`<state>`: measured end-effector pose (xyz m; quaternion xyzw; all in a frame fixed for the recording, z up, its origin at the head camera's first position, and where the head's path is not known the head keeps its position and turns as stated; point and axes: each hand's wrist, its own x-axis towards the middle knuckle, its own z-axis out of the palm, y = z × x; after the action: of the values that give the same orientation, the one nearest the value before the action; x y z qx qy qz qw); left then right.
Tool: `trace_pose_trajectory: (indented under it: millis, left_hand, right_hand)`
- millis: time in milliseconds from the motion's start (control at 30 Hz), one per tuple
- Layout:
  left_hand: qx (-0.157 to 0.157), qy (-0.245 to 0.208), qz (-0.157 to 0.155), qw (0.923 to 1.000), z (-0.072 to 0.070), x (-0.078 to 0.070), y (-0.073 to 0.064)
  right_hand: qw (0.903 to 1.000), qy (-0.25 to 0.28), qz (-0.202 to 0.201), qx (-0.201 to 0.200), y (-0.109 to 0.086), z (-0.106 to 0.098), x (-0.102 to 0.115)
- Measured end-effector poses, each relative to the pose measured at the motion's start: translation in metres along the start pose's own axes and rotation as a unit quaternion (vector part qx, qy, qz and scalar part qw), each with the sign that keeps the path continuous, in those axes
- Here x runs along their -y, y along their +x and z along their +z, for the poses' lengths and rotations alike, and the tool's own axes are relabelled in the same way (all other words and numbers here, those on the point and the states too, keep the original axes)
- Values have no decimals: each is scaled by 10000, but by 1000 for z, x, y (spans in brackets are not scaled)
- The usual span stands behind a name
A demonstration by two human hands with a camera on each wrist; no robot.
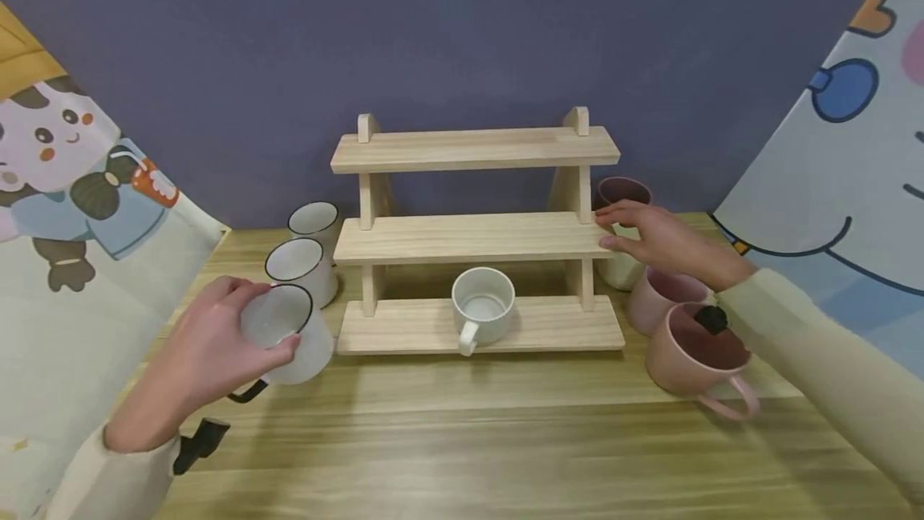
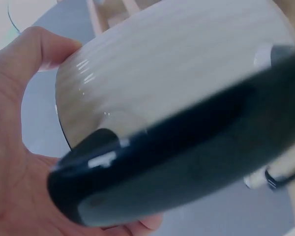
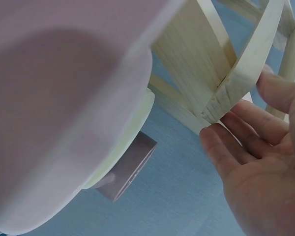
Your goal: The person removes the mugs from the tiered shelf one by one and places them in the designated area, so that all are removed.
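Note:
My left hand [image 1: 216, 343] grips a white enamel-style mug [image 1: 306, 351] by its rim, thumb on the near side and fingers at the far side. This mug has a dark rim and a black handle [image 2: 187, 142], which points toward me. Whether its base touches the table cannot be told. At the right end of the middle shelf, my right hand [image 1: 660, 235] pinches the end of the wooden tiered stand [image 3: 246, 69] between thumb and fingers. A pale grey-white mug [image 1: 484, 303] sits upright on the bottom shelf, handle forward.
Two more dark-rimmed white mugs [image 1: 296, 263] stand left of the stand. On its right are pink mugs [image 1: 686, 355], a cream mug [image 1: 619, 270] and a mauve mug [image 1: 624, 189] behind, partly covered by my right arm. A dark blue wall [image 1: 462, 30] rises behind.

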<state>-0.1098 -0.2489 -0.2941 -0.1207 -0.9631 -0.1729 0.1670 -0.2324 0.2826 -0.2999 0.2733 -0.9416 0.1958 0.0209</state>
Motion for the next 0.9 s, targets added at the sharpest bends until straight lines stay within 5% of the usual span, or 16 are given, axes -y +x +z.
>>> trace_pose_trajectory:
  millis: [133, 267, 700, 900]
  left_hand:
    - [5, -25, -171, 9999, 8, 23, -6]
    - [34, -82, 39, 10000, 24, 39, -6]
    - [100, -21, 138, 9999, 49, 49, 1]
    - [-78, -223, 469, 9986, 49, 54, 5]
  right_hand:
    - [10000, 24, -36, -54, -1, 0, -1]
    - [10000, 21, -42, -64, -1, 1, -2]
    - [9999, -28, -101, -61, 3, 3, -2]
    - [10000, 22, -59, -46, 2, 2, -2]
